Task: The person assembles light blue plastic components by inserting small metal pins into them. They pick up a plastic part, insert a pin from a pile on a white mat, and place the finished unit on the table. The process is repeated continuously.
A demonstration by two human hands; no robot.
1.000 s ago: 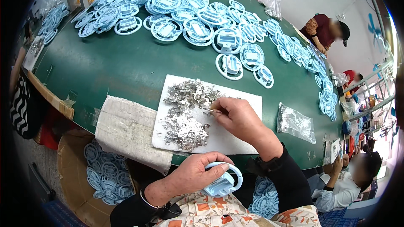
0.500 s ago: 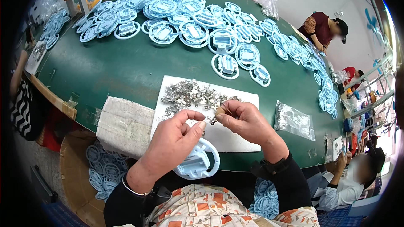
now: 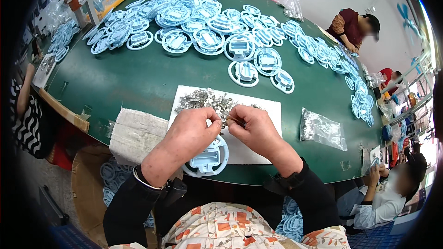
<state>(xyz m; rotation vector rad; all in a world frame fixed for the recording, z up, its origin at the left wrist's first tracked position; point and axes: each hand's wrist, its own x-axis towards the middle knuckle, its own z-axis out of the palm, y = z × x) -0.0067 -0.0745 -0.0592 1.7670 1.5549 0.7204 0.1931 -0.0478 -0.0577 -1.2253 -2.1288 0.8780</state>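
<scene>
Basically, left hand point(image 3: 187, 133) and right hand point(image 3: 258, 131) met over the white board point(image 3: 247, 151), fingers curled toward thumbs, couldn't tell how tightly or on what, with small metal parts point(image 3: 198, 99) beyond and the blue wheel-shaped piece point(image 3: 206, 159) below the left hand, by the board's near edge.

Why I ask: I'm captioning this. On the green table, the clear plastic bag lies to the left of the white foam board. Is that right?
Not quite: the head view shows the clear plastic bag to the right of the white foam board, on the green table as you say.
</scene>
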